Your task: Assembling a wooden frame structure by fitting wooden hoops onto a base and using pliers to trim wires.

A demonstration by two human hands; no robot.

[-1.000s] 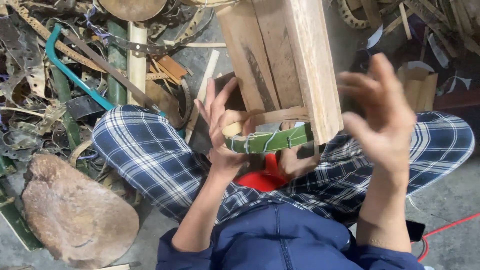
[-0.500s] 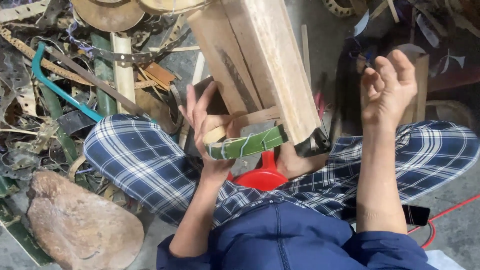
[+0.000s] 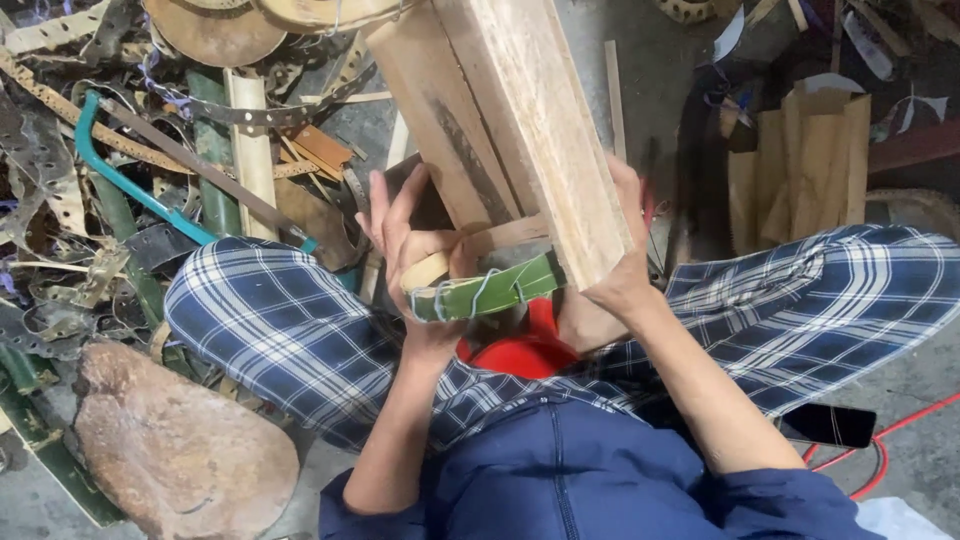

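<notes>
I sit with plaid-trousered legs spread, a tall wooden block frame point(image 3: 520, 130) leaning between my knees. My left hand point(image 3: 415, 255) holds a green bamboo strip ring point(image 3: 490, 292) against the frame's lower end, fingers partly spread, thumb on a pale curl of the strip. My right hand point(image 3: 625, 270) grips the frame's right side near its bottom corner, mostly hidden behind the wood. A red plastic stool point(image 3: 525, 350) shows under the frame, between my legs.
A teal-handled hacksaw point(image 3: 130, 180) lies at left among perforated scrap strips and bamboo pieces point(image 3: 250, 140). A large brown stone point(image 3: 170, 450) sits lower left. Split wooden slats point(image 3: 800, 160) stand at right. A dark phone point(image 3: 825, 425) and red cord lie lower right.
My right hand, raised open in the air before, has come down and taken hold of the frame's right side. The left hand stays on the green ring.
</notes>
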